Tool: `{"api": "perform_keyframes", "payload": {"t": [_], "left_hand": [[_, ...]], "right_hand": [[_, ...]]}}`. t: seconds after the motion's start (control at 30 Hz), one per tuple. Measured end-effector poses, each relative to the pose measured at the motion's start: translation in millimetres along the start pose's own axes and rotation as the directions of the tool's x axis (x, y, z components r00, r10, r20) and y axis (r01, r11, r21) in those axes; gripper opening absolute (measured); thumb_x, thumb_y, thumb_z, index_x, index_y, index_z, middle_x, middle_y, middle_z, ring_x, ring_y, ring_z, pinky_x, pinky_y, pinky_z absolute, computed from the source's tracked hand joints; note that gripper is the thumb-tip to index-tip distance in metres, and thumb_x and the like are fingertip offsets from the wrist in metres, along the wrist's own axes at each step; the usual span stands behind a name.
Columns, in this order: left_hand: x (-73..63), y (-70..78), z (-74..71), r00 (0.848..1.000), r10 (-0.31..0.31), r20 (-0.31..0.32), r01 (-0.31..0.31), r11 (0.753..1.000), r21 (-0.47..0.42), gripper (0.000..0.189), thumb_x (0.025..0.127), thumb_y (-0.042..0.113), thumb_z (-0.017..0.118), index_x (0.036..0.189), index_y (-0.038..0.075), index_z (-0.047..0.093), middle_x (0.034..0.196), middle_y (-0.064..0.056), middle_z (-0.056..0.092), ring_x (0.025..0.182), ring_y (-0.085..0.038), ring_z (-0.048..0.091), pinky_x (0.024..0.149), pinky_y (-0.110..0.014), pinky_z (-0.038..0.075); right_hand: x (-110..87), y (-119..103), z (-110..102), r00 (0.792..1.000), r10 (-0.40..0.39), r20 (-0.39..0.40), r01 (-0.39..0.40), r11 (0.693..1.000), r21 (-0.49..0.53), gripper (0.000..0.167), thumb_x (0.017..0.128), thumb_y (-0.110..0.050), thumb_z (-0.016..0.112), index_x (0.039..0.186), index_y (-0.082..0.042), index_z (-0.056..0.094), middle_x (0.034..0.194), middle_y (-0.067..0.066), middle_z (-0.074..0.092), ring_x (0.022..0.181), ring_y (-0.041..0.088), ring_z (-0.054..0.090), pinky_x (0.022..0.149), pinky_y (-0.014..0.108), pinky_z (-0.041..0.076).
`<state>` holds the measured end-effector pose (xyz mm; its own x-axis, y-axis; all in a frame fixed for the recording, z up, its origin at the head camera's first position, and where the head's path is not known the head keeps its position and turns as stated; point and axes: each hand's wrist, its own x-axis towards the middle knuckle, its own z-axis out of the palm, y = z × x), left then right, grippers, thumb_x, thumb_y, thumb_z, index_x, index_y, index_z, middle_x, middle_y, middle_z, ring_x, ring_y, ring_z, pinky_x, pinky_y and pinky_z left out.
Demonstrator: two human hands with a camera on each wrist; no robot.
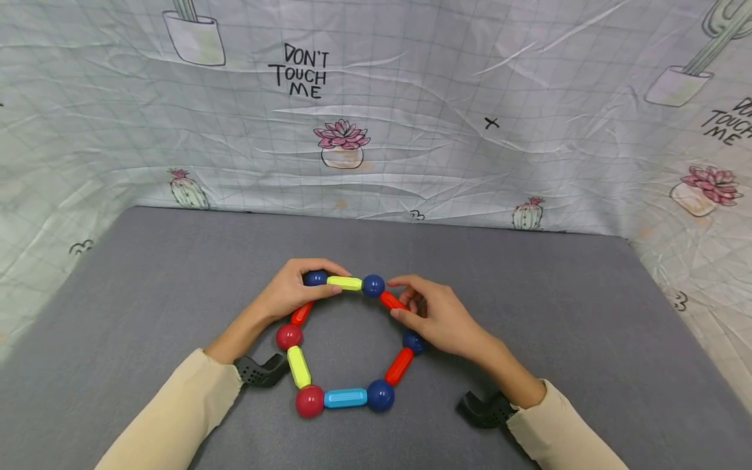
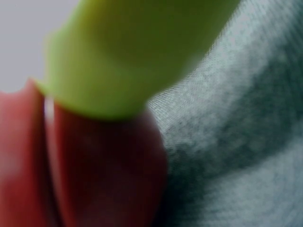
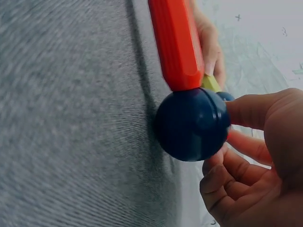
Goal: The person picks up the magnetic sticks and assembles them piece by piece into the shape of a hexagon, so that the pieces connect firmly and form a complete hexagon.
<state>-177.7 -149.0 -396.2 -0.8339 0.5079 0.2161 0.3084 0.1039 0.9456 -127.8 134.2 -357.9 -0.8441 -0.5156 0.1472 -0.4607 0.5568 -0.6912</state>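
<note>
On the grey table lies a closed ring of toy rods and balls. At its far side my left hand (image 1: 294,287) reaches over a blue ball (image 1: 315,278), thumb and fingers pinching the yellow rod (image 1: 344,282). My right hand (image 1: 443,320) holds the red rod (image 1: 390,300) at the ring's far right between thumb and curled fingers, its index fingertip right by another blue ball (image 1: 373,286). Below that hand, a blue ball (image 3: 191,125) joins a second red rod (image 3: 177,45). In the left wrist view, a yellow rod (image 2: 109,71) meets a red ball (image 2: 109,165), blurred and close up.
Nearest me, a light blue rod (image 1: 345,398) links a red ball (image 1: 309,401) and a blue ball (image 1: 380,395). Black wrist mounts (image 1: 487,410) jut inward from both sleeves. Behind the table (image 1: 235,238) hangs a printed white cloth (image 1: 411,150).
</note>
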Motion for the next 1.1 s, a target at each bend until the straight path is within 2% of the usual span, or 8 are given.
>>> {"api": "perform_keyframes", "payload": {"t": [0.27, 0.57, 0.73, 0.93, 1.1], "left_hand": [[-0.7, 6.3, -2.7, 0.999, -0.035, 0.017, 0.035, 0.999, 0.006, 0.021, 0.087, 0.011, 0.071, 0.108, 0.011, 0.072, 0.105, -0.006, 0.068, 0.091, -0.025, 0.059, 0.075, -0.029, 0.05], [-0.2, 11.2, -0.9, 0.996, -0.075, 0.05, 0.075, 0.997, -0.005, 0.022, 0.088, 0.012, 0.07, 0.11, 0.01, 0.071, 0.106, -0.007, 0.067, 0.093, -0.026, 0.058, 0.076, -0.03, 0.049], [-0.2, 12.9, 0.5, 0.995, -0.087, 0.057, 0.087, 0.996, 0.005, 0.021, 0.087, 0.013, 0.071, 0.109, 0.012, 0.072, 0.106, -0.005, 0.067, 0.092, -0.026, 0.058, 0.075, -0.03, 0.049], [2.2, 14.0, 2.0, 0.993, -0.1, 0.066, 0.098, 0.995, 0.027, 0.023, 0.088, 0.014, 0.071, 0.11, 0.012, 0.071, 0.107, -0.005, 0.066, 0.095, -0.025, 0.057, 0.079, -0.031, 0.049], [3.8, 17.2, 3.9, 0.996, -0.079, 0.049, 0.075, 0.995, 0.067, 0.035, 0.087, 0.012, 0.071, 0.121, 0.008, 0.063, 0.116, -0.009, 0.061, 0.102, -0.023, 0.054, 0.086, -0.03, 0.046]], "right_hand": [[2.1, -1.9, -4.2, 0.997, 0.025, 0.071, -0.031, 0.997, 0.072, 0.041, 0.09, -0.022, 0.069, 0.127, -0.012, 0.056, 0.085, -0.006, 0.06, 0.066, 0.011, 0.053, 0.058, 0.026, 0.043], [1.1, -3.7, -8.4, 0.989, 0.087, 0.117, -0.097, 0.992, 0.082, 0.046, 0.088, -0.021, 0.072, 0.13, -0.017, 0.054, 0.086, -0.007, 0.062, 0.066, 0.014, 0.054, 0.058, 0.026, 0.043], [0.8, -2.6, -8.7, 0.987, 0.082, 0.137, -0.095, 0.992, 0.087, 0.051, 0.086, -0.022, 0.074, 0.131, -0.017, 0.053, 0.084, -0.008, 0.063, 0.064, 0.013, 0.053, 0.057, 0.026, 0.042], [-0.3, -0.5, -8.0, 0.985, 0.095, 0.147, -0.109, 0.99, 0.094, 0.051, 0.086, -0.021, 0.074, 0.132, -0.016, 0.052, 0.082, -0.008, 0.064, 0.064, 0.012, 0.054, 0.056, 0.025, 0.043], [-0.6, 2.9, -7.7, 0.99, 0.091, 0.112, -0.103, 0.99, 0.101, 0.05, 0.086, -0.018, 0.073, 0.132, -0.014, 0.052, 0.083, -0.006, 0.063, 0.065, 0.012, 0.056, 0.057, 0.026, 0.044]]}}
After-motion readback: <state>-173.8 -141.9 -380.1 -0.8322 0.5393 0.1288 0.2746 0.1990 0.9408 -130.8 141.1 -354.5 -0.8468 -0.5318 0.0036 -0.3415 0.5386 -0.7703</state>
